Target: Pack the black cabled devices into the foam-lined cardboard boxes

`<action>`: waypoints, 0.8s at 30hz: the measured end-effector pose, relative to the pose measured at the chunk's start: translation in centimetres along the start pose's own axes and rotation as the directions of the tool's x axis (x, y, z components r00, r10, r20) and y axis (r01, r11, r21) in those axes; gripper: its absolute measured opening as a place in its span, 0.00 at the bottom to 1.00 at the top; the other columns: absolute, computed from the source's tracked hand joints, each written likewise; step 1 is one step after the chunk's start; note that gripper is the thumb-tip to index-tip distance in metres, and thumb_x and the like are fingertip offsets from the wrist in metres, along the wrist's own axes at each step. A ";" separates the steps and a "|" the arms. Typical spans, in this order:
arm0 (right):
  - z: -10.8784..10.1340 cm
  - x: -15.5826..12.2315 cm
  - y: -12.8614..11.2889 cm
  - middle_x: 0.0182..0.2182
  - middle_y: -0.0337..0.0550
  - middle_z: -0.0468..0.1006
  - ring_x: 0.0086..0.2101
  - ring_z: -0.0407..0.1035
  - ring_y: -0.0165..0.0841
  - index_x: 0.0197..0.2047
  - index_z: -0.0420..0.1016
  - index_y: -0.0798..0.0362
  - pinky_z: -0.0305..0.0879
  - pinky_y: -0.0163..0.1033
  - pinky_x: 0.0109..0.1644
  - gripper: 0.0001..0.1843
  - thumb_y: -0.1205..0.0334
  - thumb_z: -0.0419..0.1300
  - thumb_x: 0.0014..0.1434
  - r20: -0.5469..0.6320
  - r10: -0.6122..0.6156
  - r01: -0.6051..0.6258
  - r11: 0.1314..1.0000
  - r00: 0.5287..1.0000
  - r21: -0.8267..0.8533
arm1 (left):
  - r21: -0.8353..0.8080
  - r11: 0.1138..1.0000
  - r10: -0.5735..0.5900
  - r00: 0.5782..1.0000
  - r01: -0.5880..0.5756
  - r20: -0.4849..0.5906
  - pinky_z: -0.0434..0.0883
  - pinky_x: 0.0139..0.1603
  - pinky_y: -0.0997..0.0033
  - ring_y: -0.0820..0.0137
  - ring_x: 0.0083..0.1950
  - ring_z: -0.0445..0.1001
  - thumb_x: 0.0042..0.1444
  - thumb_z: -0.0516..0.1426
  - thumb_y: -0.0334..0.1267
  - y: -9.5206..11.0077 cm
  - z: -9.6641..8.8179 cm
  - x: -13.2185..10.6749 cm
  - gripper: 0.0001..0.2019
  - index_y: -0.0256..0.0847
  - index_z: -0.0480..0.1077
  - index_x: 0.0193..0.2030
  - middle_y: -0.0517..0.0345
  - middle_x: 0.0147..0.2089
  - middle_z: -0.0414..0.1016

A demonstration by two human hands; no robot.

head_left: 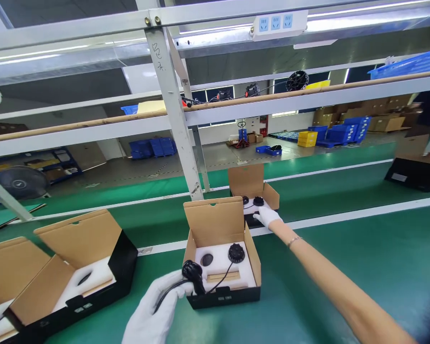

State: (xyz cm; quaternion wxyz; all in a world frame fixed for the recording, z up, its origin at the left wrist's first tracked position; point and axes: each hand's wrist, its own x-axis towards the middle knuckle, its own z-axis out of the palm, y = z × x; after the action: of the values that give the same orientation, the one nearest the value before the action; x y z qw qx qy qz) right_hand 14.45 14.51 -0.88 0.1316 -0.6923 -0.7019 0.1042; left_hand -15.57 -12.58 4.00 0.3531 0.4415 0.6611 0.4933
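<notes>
An open cardboard box (218, 224) with a white foam insert (222, 265) sits in front of me on the green belt; a black round part (236, 252) rests in the foam. My left hand (157, 306), in a white glove, is closed on a black corded part (192, 273) at the box's front left corner. My right hand (267, 216), also gloved, reaches far forward and rests on a second open box (252, 184) holding two black round parts (258, 201).
Two more open boxes (79, 267) with foam lie at the left. A slanted metal post (175, 114) and shelf rails cross above. A white divider strip (344, 217) runs along the belt. A black box (412, 174) sits far right.
</notes>
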 end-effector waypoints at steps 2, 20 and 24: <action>-1.6 0.7 -1.2 0.49 0.57 0.78 0.46 0.75 0.41 0.53 0.75 0.61 0.68 0.45 0.51 0.16 0.60 0.59 0.67 -0.026 -0.017 0.017 0.999 1.000 0.027 | 0.039 0.999 0.003 1.000 -0.002 -0.010 0.64 0.68 0.64 0.59 0.58 0.73 0.52 0.59 0.57 0.3 0.2 0.3 0.22 0.46 0.75 0.48 0.59 0.48 0.81; -6.9 -13.5 -10.6 0.48 0.43 0.79 0.47 0.74 0.40 0.65 0.66 0.47 0.70 0.45 0.51 0.30 0.50 0.61 0.63 -0.098 -0.616 0.559 0.623 0.782 0.547 | 0.148 0.846 0.426 0.816 -0.513 0.390 0.69 0.61 0.61 0.63 0.53 0.75 0.67 0.41 0.47 5.1 5.3 6.7 0.22 0.43 0.73 0.49 0.53 0.49 0.78; -6.2 -13.2 -9.9 0.44 0.40 0.77 0.41 0.73 0.35 0.69 0.62 0.45 0.70 0.39 0.46 0.31 0.59 0.59 0.64 -0.038 -0.762 0.721 0.593 0.646 0.358 | 0.136 0.854 0.287 0.673 -0.502 0.682 0.73 0.38 0.72 0.67 0.36 0.76 0.58 0.55 0.46 5.3 5.9 7.0 0.13 0.41 0.75 0.40 0.60 0.35 0.78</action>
State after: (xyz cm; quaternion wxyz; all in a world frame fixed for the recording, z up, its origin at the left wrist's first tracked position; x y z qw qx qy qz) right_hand 7.20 0.89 7.71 0.2385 -0.2952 -0.9031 0.2009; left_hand -11.54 -3.36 7.37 0.3649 0.7661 0.4569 0.2668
